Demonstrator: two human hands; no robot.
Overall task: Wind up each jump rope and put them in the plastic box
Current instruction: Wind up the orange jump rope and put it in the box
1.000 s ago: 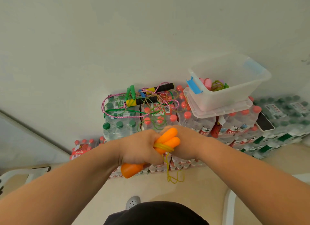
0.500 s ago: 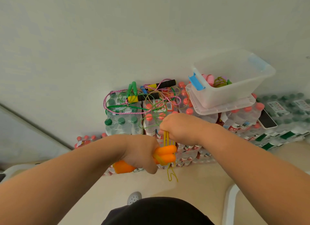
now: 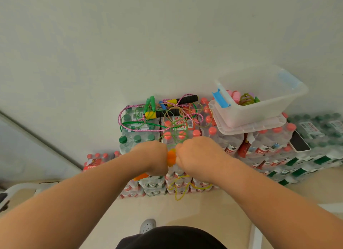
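Observation:
My left hand (image 3: 151, 158) and my right hand (image 3: 196, 156) are side by side, both gripping the orange handles (image 3: 171, 157) of a jump rope. Its yellow cord (image 3: 182, 188) hangs in loose loops below my right hand. A tangle of other jump ropes (image 3: 163, 115), with green, pink and yellow cords and black-and-yellow handles, lies on top of the bottle packs behind my hands. The clear plastic box (image 3: 259, 107) with blue latches stands at the right on its lid and holds wound ropes with pink and green handles (image 3: 241, 98).
Shrink-wrapped packs of water bottles (image 3: 259, 146) with red and green caps are stacked against the white wall. A phone (image 3: 298, 143) lies on the packs right of the box. My shoe (image 3: 147, 225) shows on the beige floor below.
My hands rose and came level, closing over the orange handles so little of them shows. My right hand came back down from pulling the yellow cord, whose loops now hang lower.

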